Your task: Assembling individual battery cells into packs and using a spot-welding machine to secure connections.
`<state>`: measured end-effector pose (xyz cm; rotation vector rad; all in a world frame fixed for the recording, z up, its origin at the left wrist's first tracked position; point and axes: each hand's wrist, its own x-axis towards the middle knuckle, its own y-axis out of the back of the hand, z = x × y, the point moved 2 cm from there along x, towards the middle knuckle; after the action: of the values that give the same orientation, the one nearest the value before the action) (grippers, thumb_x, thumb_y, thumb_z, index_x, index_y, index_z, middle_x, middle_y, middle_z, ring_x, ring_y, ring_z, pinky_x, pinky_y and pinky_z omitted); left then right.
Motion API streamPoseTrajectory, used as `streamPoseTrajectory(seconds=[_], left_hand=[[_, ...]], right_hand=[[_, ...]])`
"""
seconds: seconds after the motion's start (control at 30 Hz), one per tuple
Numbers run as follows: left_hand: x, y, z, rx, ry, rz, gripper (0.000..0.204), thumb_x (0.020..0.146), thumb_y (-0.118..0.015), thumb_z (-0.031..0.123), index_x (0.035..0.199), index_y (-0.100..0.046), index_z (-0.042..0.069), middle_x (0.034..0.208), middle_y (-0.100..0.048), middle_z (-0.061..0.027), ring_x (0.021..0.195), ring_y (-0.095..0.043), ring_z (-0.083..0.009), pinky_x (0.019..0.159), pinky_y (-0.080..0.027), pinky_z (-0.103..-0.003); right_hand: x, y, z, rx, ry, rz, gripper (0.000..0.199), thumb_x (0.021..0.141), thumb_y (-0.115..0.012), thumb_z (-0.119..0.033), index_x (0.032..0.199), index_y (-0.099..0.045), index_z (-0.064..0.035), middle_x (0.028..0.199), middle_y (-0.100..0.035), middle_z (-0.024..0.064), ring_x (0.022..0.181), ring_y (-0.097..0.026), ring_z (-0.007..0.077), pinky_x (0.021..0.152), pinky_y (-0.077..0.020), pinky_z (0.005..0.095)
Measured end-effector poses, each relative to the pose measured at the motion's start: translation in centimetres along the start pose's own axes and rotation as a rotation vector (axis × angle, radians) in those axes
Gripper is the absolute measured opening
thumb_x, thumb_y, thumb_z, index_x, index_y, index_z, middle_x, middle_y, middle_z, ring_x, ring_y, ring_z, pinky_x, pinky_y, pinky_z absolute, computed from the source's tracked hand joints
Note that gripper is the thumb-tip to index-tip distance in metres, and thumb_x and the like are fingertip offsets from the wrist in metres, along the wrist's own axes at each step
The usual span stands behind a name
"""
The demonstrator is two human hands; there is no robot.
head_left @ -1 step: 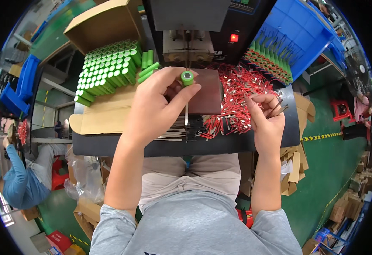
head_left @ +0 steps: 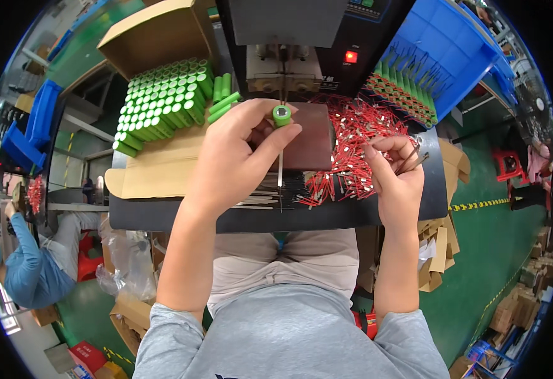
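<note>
A green cylindrical battery cell point(head_left: 281, 115) stands on end between the thumb and fingers of my left hand point(head_left: 235, 148), its metal end facing up. Directly below it runs a narrow silver strip point(head_left: 281, 169); whether it joins the cell I cannot tell. The two thin rods of the black spot welder point(head_left: 284, 69) come down just behind the cell. My right hand point(head_left: 398, 174) is closed over the red wire leads point(head_left: 355, 145). Slim dark prongs like tweezers point(head_left: 415, 162) stick out from its fingers. Anything small at its fingertips is too fine to make out.
Rows of green cells point(head_left: 163, 104) stand by an open cardboard box point(head_left: 156, 38), with several loose cells point(head_left: 224, 107) beside them. A brown block point(head_left: 308, 142) lies under the rods. At right, a blue bin point(head_left: 437, 57) holds cells with leads. A co-worker point(head_left: 36, 265) sits far left.
The whole view has shifted very slightly. Both hands keep the same pose and hold the same things.
</note>
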<state>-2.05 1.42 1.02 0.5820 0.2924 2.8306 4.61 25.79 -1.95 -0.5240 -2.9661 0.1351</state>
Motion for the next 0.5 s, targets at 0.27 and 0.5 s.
streamPoseTrajectory(seconds=[0.27,0.5], left_hand=[[0.1,0.4,0.4,0.172,-0.013,-0.051,0.025,0.093,-0.077,0.005,0.116,-0.071,-0.001,0.094,-0.067,-0.0025,0.081,-0.066,-0.0080,0.070,-0.055,-0.024],[0.1,0.6,0.1,0.220,-0.121,-0.016,0.027,0.092,-0.078,0.008,0.116,-0.070,-0.002,0.091,-0.066,-0.0049,0.076,-0.065,-0.0106,0.069,-0.054,-0.026]], right_hand=[[0.8,-6.3,-3.9,0.007,-0.033,-0.292,0.021,0.100,-0.068,-0.005,0.118,-0.072,0.0045,0.102,-0.076,0.0076,0.087,-0.069,0.0074,0.077,-0.0541,0.0220],[1.4,-8.9,-4.0,-0.059,0.052,-0.257,0.015,0.100,-0.072,-0.008,0.110,-0.073,0.0033,0.101,-0.078,0.0072,0.091,-0.073,0.0110,0.083,-0.0566,0.0239]])
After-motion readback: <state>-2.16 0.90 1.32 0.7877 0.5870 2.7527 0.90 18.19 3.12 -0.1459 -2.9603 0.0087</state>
